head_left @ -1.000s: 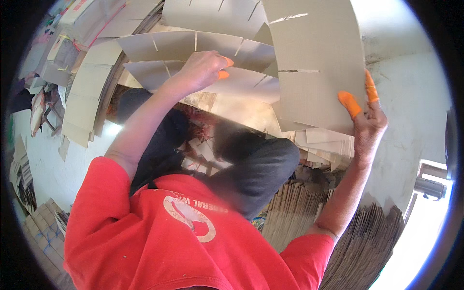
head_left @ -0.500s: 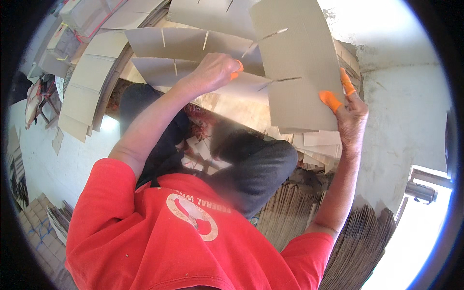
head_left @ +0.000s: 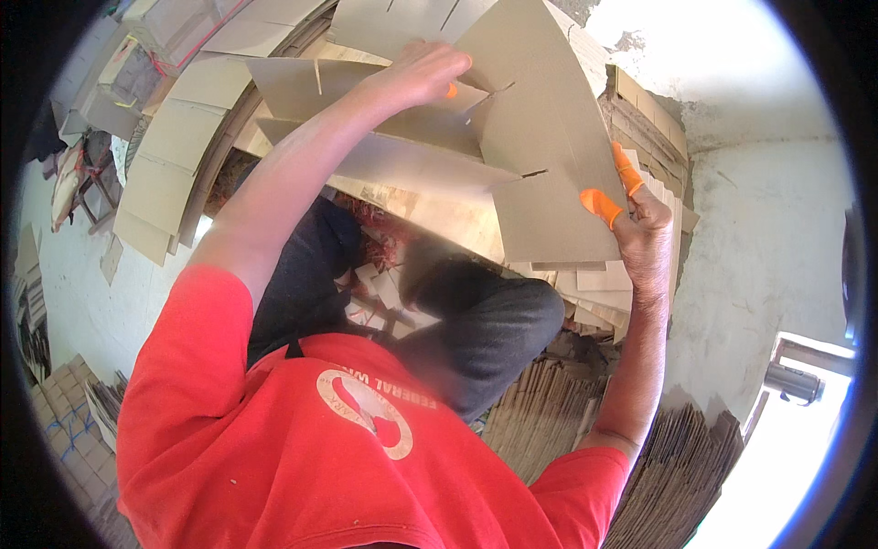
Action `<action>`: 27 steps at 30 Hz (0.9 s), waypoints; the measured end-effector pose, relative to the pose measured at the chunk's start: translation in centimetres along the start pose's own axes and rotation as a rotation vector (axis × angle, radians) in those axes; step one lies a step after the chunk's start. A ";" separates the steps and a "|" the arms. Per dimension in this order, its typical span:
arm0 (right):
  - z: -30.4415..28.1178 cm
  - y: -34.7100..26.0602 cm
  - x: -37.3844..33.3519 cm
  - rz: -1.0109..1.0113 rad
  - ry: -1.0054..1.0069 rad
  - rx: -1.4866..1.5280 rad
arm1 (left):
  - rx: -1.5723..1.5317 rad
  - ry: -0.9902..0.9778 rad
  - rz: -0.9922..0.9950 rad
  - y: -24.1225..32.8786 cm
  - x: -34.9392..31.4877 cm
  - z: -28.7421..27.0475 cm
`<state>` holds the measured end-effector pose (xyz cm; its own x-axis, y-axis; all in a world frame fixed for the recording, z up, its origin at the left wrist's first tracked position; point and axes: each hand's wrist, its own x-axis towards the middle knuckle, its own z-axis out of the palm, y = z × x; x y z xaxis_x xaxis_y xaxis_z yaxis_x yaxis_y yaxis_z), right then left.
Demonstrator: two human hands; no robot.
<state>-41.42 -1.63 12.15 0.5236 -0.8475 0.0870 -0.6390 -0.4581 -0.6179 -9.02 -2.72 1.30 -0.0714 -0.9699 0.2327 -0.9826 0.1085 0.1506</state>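
the right hand grips a slotted cardboard sheet by its right edge, above a wooden board. the left hand curls its fingers over upright strips; whether they grip is unclear. the left forearm partly blocks the strips. stacked cardboard lies left, a wall right.
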 end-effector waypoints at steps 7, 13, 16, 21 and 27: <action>3.4 3.0 0.9 -0.209 -0.127 0.022 | -0.067 -0.033 0.019 -0.2 0.7 0.6; 8.2 4.7 0.1 -0.184 -0.298 -0.240 | -0.139 -0.033 0.031 -0.2 1.3 0.9; 6.4 6.8 0.5 -0.073 -0.074 0.008 | -0.209 0.088 0.029 -1.5 -0.1 1.0; -1.0 21.7 -2.1 0.207 0.520 -0.950 | -0.201 0.286 -0.072 0.6 -4.7 -3.4; -0.2 27.9 -5.8 0.678 0.336 -0.915 | -0.174 0.253 -0.140 0.4 -6.8 -3.4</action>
<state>-62.36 -9.54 -5.47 -0.1642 -0.9562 0.2424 -0.9655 0.2061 0.1591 -8.30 4.66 3.03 0.1279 -0.8956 0.4261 -0.9344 0.0351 0.3544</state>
